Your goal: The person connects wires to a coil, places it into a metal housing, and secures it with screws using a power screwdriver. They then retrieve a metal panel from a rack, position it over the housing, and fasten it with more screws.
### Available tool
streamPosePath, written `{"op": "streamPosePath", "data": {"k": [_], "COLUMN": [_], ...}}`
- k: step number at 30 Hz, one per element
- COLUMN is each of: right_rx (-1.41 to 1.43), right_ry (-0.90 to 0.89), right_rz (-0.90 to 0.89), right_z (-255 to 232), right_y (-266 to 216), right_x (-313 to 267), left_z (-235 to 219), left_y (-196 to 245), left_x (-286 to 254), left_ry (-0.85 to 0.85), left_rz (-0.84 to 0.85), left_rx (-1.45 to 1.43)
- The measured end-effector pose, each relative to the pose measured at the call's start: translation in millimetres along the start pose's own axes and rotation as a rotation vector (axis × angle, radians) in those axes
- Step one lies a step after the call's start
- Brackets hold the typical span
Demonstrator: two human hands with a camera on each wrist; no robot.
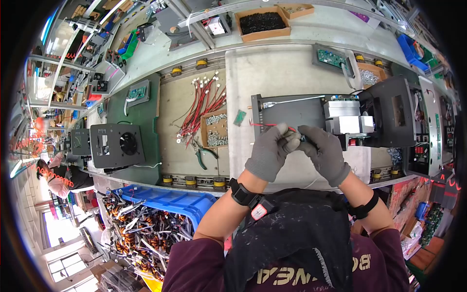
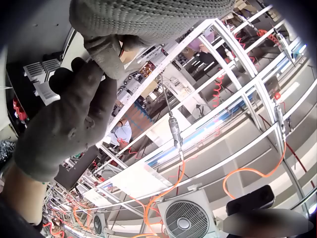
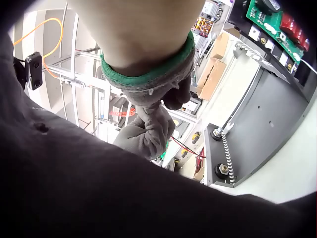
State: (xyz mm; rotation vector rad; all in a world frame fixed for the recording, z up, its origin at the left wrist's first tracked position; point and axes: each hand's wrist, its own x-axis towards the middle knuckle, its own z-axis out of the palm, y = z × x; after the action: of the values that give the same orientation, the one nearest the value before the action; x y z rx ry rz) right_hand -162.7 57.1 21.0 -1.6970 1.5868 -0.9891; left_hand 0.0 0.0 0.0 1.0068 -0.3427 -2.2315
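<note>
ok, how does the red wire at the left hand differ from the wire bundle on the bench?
Amount: the red wire looks like only a strand or two; the wire bundle has many.
Pose: the red wire runs out from the left hand's fingers; the wire bundle lies fanned on the bench, untouched.
Shared: both show red insulation.

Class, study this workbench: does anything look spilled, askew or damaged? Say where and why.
Nothing looks clearly damaged or spilled. The untidiest spot is the loose heap of red wires, fanned out beside the hardware box. A small green circuit board lies askew beside the metal chassis, out of line with its edge.
</note>
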Motion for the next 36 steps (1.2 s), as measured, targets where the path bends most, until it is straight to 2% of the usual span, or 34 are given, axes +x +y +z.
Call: {"op": "streamPosePath", "data": {"k": [2, 3, 5, 6, 8, 9, 11, 12, 13, 14, 15, 17, 19, 20, 21, 23, 24, 28, 30, 31, 33, 34, 35, 36], "right_rx": [-0.273, -0.252, 0.114, 0.114, 0.355, 0.353, 0.434, 0.432, 0.342, 0.255, 0.257, 0.075, 0.006, -0.065, -0.061, 0.022, -0.024, -0.039, 0.054, 0.050, 0.228, 0.240, 0.234, 0.212], "right_ry": [0.034, 0.044, -0.059, -0.061, -0.088, -0.089, -0.176, -0.185, -0.187, -0.192, -0.210, -0.250, -0.226, -0.184, -0.199, -0.225, -0.261, -0.272, -0.279, -0.278, -0.193, -0.147, -0.144, -0.085], "right_rz": [-0.155, -0.155, 0.169, 0.173, 0.223, 0.224, 0.371, 0.374, 0.341, 0.304, 0.296, 0.235, 0.158, 0.101, 0.092, 0.284, 0.224, 0.135, 0.344, 0.343, 0.415, 0.340, 0.338, 0.194], "right_z": [-1.4, 0.8, -1.5, 0.3, 3.2, 1.0, -3.1, -2.3, 2.3, 8.9, 17.3, 37.3, 52.0, 56.3, 57.7, 57.2, 48.9, 32.4, 20.8, 13.6, -1.2, 0.8, 3.7, 7.4], "right_y": [-5.6, -6.7, -9.0, -4.8, 8.5, 9.7, 11.5, 16.5, 25.9, 36.1, 48.4, 79.1, 108.1, 122.2, 137.6, 162.0, 156.0, 175.1, 175.6, 160.4, 126.1, 118.6, 103.0, 81.3], "right_x": [1.7, 2.6, -1.0, -3.2, -8.0, -8.4, -9.2, -7.8, -5.1, -3.8, -3.4, -2.0, -5.4, -9.4, -15.3, -27.9, -28.1, -38.6, -44.1, -40.0, -34.5, -26.6, -20.0, -13.4], "left_z": [2.7, 5.5, 14.8, 11.3, 3.2, 4.1, -10.8, -29.7, -57.9, -64.2, -108.3, -152.2, -175.2, -192.8, -190.6, -184.4, -178.6, -169.0, -173.4, -167.4, -145.5, -124.2, -104.4, -90.5], "left_y": [-3.2, 2.1, 6.2, 6.0, 7.7, 13.3, 30.3, 40.4, 53.2, 63.4, 64.2, 57.1, 33.0, 19.4, 7.0, -4.5, -6.6, -16.9, -35.5, -34.5, -29.1, -18.9, -11.6, -8.2], "left_x": [-1.3, -5.3, -13.3, -11.8, -4.4, -3.1, 8.7, 18.8, 33.1, 33.2, 57.8, 65.5, 61.7, 61.8, 52.2, 43.4, 41.8, 38.5, 33.2, 27.0, 14.0, 9.0, 4.3, 1.3], "left_ry": [0.027, 0.039, 0.061, 0.063, 0.157, 0.231, 0.257, 0.266, 0.280, 0.487, 0.598, 0.830, 0.960, 0.904, 0.874, 0.935, 0.938, 0.882, 0.848, 0.846, 0.511, 0.411, 0.289, 0.173], "left_rz": [-0.019, -0.014, 0.108, 0.105, 0.360, 0.446, 0.673, 0.804, 0.863, 0.853, 0.749, 0.349, 0.073, -0.018, 0.025, 0.087, 0.078, 0.024, 0.003, 0.006, -0.289, -0.390, -0.315, -0.247], "left_rx": [-0.172, -0.154, 0.089, 0.088, 0.396, 0.377, 0.397, 0.430, 0.549, 0.789, 0.876, 1.481, 1.661, 1.723, 1.854, 1.709, 1.698, 1.650, 1.715, 1.711, 1.815, 1.891, 1.837, 1.777]}}
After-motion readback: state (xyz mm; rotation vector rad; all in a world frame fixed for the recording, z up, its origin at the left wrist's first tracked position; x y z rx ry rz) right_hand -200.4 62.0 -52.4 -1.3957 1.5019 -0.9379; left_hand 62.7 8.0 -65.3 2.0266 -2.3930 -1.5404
